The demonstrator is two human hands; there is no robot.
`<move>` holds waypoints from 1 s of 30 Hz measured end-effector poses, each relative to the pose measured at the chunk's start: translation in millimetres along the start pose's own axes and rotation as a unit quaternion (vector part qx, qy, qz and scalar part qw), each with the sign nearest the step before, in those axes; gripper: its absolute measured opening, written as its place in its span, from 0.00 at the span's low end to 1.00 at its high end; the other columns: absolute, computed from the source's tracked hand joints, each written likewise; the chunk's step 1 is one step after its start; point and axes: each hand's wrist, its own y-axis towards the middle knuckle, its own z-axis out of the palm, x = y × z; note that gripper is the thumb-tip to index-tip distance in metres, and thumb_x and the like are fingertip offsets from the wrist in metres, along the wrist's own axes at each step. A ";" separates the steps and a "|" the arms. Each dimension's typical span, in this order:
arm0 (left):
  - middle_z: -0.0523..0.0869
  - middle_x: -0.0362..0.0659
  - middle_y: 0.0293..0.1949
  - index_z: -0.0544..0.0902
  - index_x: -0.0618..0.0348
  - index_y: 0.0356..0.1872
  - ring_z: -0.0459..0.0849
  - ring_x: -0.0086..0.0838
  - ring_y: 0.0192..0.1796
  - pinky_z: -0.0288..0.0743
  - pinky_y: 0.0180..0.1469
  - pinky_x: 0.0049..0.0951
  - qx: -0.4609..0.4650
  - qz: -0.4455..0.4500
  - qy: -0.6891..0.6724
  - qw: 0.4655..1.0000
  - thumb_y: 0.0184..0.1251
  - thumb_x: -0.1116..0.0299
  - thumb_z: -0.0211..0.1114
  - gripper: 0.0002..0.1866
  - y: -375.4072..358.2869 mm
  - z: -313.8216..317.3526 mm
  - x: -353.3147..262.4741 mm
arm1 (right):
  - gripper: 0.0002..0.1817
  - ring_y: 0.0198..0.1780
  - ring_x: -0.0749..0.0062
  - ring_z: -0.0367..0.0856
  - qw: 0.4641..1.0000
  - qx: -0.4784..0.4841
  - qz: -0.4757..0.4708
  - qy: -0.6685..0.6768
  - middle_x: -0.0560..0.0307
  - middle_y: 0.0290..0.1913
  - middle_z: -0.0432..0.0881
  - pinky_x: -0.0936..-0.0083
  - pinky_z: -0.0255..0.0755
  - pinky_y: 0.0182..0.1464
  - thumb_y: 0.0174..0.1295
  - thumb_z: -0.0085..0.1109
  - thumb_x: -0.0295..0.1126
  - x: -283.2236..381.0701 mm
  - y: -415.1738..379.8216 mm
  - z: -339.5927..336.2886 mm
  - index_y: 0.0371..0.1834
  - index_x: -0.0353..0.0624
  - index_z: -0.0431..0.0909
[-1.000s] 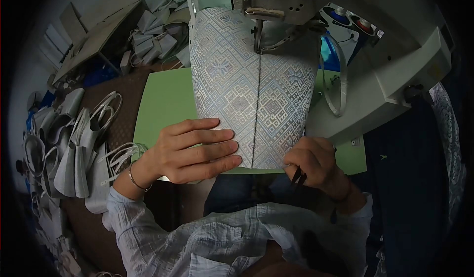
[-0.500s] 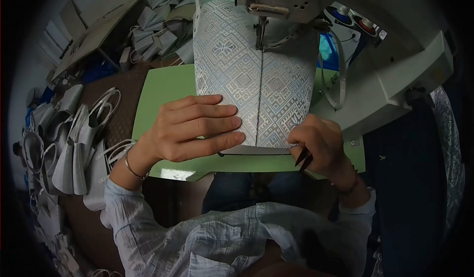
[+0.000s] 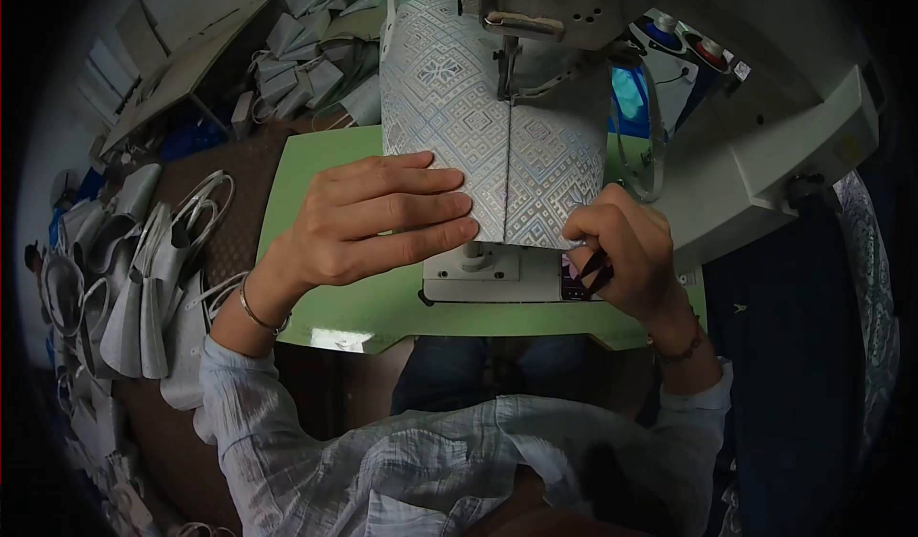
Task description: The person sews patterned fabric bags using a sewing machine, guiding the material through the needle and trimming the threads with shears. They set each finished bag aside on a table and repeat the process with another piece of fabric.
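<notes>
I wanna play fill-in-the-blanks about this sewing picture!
The left hand rests its ____ on the patterned fabric.
The dark pointed tool is in the person's ____ hand.
The tabletop below is ____.
The red spool stands beside a ____ spool.

Missing words: fingers; right; green; blue

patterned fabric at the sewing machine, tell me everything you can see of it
The patterned fabric is pale grey-white and blue, with diamonds and flower-like shapes, and looks woven. A dark line, probably a seam or cord, runs down its middle from the presser foot to the near edge. It lies under the head of the sewing machine, its sides curving down. The left hand rests extended fingers on its left part; the right hand is curled at its near right corner.
</notes>
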 end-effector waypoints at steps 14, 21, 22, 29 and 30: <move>0.88 0.38 0.41 0.88 0.53 0.40 0.87 0.34 0.49 0.84 0.52 0.37 -0.011 -0.003 -0.014 1.000 0.49 0.72 0.70 0.14 5.2 6.2 22.9 | 0.14 0.24 0.67 0.79 0.999 0.003 0.011 -0.039 0.56 0.27 0.73 0.71 0.71 0.25 0.43 0.66 0.19 -14.4 17.2 -0.5 0.32 0.40 0.73; 0.89 0.40 0.39 0.89 0.53 0.36 0.88 0.36 0.49 0.85 0.53 0.39 -0.010 -0.018 -0.018 1.000 0.49 0.73 0.73 0.11 10.4 6.9 31.8 | 0.17 0.25 0.68 0.80 0.998 0.001 -0.006 -0.057 0.56 0.28 0.74 0.73 0.72 0.25 0.40 0.68 0.17 -26.7 21.5 2.4 0.33 0.40 0.72; 0.89 0.40 0.39 0.89 0.53 0.36 0.88 0.37 0.49 0.85 0.53 0.39 -0.007 -0.019 -0.017 1.000 0.49 0.74 0.73 0.11 10.2 7.6 33.9 | 0.18 0.25 0.68 0.80 0.998 0.001 -0.009 -0.057 0.56 0.28 0.74 0.73 0.72 0.25 0.39 0.68 0.16 -27.7 22.4 2.4 0.33 0.40 0.72; 0.89 0.43 0.41 0.89 0.56 0.38 0.88 0.38 0.50 0.84 0.54 0.38 0.001 -0.029 -0.030 0.999 0.50 0.77 0.71 0.12 12.7 9.5 44.8 | 0.21 0.28 0.70 0.82 0.998 0.009 0.009 -0.062 0.57 0.29 0.76 0.75 0.77 0.26 0.35 0.68 0.11 -35.3 29.2 3.1 0.34 0.40 0.73; 0.89 0.43 0.41 0.89 0.56 0.38 0.88 0.38 0.50 0.84 0.54 0.38 0.002 -0.030 -0.031 0.999 0.50 0.77 0.71 0.12 12.9 9.9 45.6 | 0.21 0.28 0.70 0.83 0.998 0.008 0.012 -0.057 0.58 0.29 0.76 0.76 0.78 0.27 0.36 0.68 0.11 -37.1 29.6 3.7 0.34 0.40 0.73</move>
